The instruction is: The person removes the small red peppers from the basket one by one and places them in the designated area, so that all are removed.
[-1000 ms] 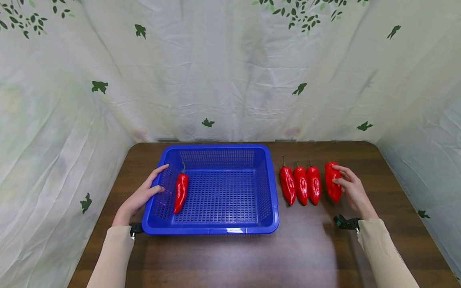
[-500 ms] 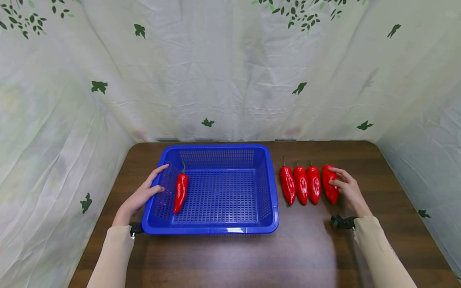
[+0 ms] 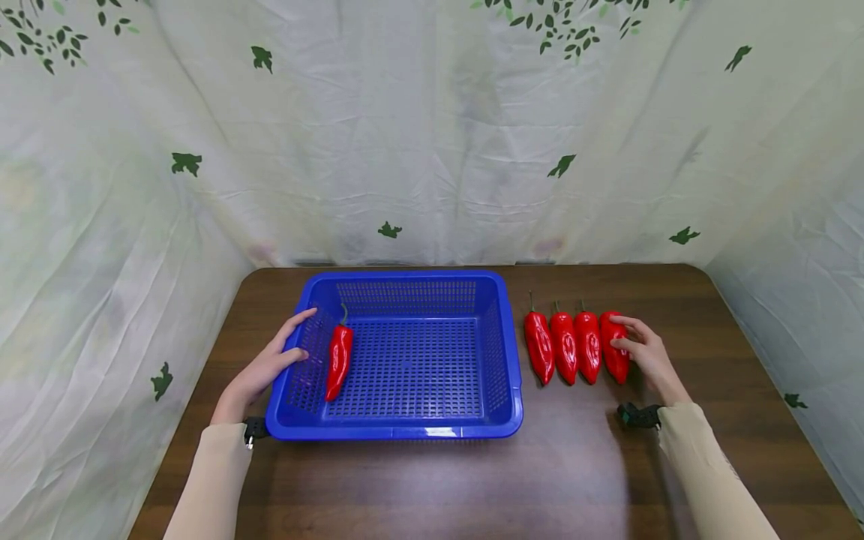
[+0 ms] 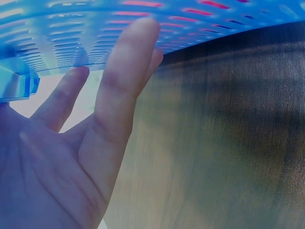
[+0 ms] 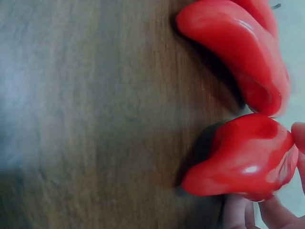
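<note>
My left hand (image 3: 259, 367) holds the left rim of a blue plastic basket (image 3: 405, 433), with thumb and forefinger over the edge. Seen from the left wrist, other fingers (image 4: 116, 86) lie outside, against its slotted wall. Inside the basket, near its left end, lies one red pepper (image 3: 339, 363) with a curved green stem. To the right, my right hand (image 3: 653, 364) grips another glossy red pepper (image 5: 248, 162), thumb on the near side of its body. That pepper rests low at the table, its side right against the rightmost pepper (image 3: 588, 347) of a row.
Two more red peppers, the leftmost one (image 3: 538, 349) and the middle one (image 3: 563, 347), lie alongside, stems toward the back. A brown wooden table (image 3: 432, 491) carries everything. Behind and beside it hangs a pale leaf-printed cloth (image 3: 432, 135).
My right hand has brought its pepper leftward, closing the gap to the row. My left hand, the basket and the other peppers have stayed in place.
</note>
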The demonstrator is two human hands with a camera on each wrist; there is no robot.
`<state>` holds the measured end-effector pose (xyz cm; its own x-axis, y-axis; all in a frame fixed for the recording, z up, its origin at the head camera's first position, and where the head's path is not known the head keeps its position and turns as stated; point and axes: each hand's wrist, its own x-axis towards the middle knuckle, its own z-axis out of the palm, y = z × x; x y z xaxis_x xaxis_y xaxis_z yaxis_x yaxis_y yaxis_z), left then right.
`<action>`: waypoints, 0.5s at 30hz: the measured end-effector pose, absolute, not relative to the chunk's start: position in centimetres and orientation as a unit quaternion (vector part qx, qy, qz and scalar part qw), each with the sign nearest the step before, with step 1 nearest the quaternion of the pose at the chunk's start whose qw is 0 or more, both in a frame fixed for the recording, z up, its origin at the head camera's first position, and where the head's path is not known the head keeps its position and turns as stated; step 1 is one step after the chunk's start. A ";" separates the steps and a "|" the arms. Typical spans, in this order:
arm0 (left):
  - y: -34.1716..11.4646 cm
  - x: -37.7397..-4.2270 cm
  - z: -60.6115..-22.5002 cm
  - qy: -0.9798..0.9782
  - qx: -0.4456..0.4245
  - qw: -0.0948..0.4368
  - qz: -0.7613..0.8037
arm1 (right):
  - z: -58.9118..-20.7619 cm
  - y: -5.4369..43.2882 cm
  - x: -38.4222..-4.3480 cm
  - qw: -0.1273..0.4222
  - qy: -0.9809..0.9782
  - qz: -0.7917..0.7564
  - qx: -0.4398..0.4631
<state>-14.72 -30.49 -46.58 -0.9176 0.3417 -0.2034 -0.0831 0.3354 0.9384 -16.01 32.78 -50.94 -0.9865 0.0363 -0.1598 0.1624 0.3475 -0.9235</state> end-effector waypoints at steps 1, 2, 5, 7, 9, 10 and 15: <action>-30.5 -14.7 -46.6 0.795 0.081 0.186 0.571 | -50.9 32.7 -16.0 0.057 0.820 -0.566 0.060; -30.5 -14.7 -46.6 0.796 0.081 0.186 0.571 | -50.9 32.7 -16.1 0.059 0.822 -0.563 0.061; -30.5 -14.7 -46.6 0.797 0.080 0.185 0.570 | -50.8 32.5 -16.1 0.065 0.826 -0.557 0.062; -30.5 -14.7 -46.6 0.797 0.081 0.184 0.569 | -50.7 32.4 -16.1 0.068 0.825 -0.558 0.063; -30.5 -14.8 -46.6 0.798 0.081 0.184 0.569 | -50.6 32.3 -16.0 0.070 0.824 -0.558 0.065; -30.5 -14.8 -46.6 0.798 0.082 0.183 0.569 | -50.6 32.3 -16.0 0.070 0.824 -0.559 0.065; -30.5 -14.7 -46.6 0.798 0.080 0.184 0.568 | -50.6 32.4 -15.9 0.063 0.824 -0.559 0.063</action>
